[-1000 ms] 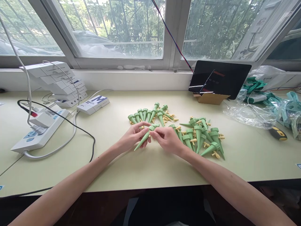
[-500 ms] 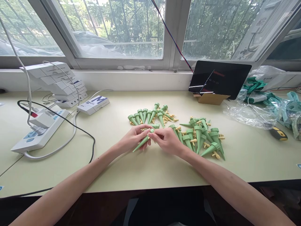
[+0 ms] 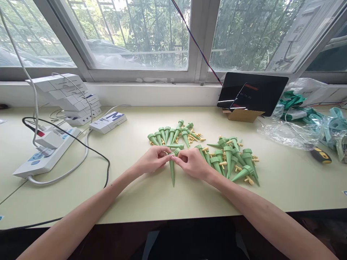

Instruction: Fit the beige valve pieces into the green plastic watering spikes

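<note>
My left hand (image 3: 153, 159) is closed, thumb and fingers pinching the top of a green plant watering spike (image 3: 172, 174) whose pointed end hangs down toward me. My right hand (image 3: 193, 163) is also closed, its thumb and fingertips meeting the same spike near its upper end. Fingers partly hide that end, and any small valve there cannot be made out. Just beyond my fingertips, another green spike (image 3: 180, 146) lies sideways on the table.
Behind my hands lies a cluster of green spikes (image 3: 172, 134) with yellow valves; a second pile (image 3: 229, 155) is to the right. A power strip (image 3: 46, 153) and white boxes (image 3: 108, 122) stand left. A tablet (image 3: 253, 92) leans at the back; a yellow-black tool (image 3: 321, 155) lies right.
The held spike has swung from pointing lower left to pointing almost straight down toward me. My left fingers have shifted their hold near its top; both hands stay close together.
</note>
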### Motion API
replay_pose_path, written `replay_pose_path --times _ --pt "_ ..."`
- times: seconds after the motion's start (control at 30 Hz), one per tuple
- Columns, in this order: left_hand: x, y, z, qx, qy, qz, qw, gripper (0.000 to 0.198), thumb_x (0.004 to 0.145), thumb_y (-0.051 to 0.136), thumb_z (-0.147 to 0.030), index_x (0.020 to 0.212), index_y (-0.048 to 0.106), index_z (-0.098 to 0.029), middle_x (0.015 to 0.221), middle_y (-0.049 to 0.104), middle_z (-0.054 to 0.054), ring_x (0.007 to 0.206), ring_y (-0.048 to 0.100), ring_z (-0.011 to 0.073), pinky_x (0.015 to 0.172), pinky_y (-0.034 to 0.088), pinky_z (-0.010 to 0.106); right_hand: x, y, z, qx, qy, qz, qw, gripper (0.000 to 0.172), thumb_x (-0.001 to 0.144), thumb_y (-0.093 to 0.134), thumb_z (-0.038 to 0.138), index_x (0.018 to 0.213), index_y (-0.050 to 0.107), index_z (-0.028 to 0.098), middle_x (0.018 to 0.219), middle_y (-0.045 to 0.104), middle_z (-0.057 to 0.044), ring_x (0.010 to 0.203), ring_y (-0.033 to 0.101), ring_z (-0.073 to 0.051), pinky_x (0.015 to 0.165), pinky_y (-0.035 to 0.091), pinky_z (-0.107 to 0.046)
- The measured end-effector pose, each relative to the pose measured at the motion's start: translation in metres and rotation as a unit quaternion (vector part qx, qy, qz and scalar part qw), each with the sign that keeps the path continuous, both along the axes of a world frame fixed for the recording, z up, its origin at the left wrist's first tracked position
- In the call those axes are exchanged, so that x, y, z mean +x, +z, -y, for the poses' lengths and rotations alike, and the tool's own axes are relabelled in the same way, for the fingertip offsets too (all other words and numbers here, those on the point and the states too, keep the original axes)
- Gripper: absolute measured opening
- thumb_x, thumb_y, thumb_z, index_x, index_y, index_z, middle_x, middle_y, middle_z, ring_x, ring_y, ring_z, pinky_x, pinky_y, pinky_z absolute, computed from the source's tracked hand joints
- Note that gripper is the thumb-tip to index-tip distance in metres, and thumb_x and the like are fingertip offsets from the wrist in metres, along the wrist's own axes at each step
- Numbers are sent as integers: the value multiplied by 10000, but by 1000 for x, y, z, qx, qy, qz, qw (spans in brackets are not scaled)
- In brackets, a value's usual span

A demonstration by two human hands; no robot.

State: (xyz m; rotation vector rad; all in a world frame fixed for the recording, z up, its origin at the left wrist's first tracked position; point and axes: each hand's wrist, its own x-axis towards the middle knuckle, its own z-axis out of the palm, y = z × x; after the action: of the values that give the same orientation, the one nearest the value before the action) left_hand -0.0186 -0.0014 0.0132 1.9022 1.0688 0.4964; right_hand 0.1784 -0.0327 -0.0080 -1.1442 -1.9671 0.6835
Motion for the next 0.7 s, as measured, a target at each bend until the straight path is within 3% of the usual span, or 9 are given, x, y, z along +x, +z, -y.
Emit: replay_pose_path --times 0.23,0.7 --pt "-1 -6 -4 82 2 -47 996 351 874 592 -467 753 638 -140 501 289 -79 490 233 72 468 182 230 2 2 -2 -15 -79 32 996 301 892 576 323 635 526 178 498 432 53 466 347 -79 487 273 -227" --pt "-6 1 -3 87 -53 -76 992 320 866 590 -414 683 586 -151 508 263 -74 494 240 79 476 194 240 3 1 -2 17 -87 22 996 280 916 543 273 654 519 180 546 493 41 503 388 -89 515 290 -227"
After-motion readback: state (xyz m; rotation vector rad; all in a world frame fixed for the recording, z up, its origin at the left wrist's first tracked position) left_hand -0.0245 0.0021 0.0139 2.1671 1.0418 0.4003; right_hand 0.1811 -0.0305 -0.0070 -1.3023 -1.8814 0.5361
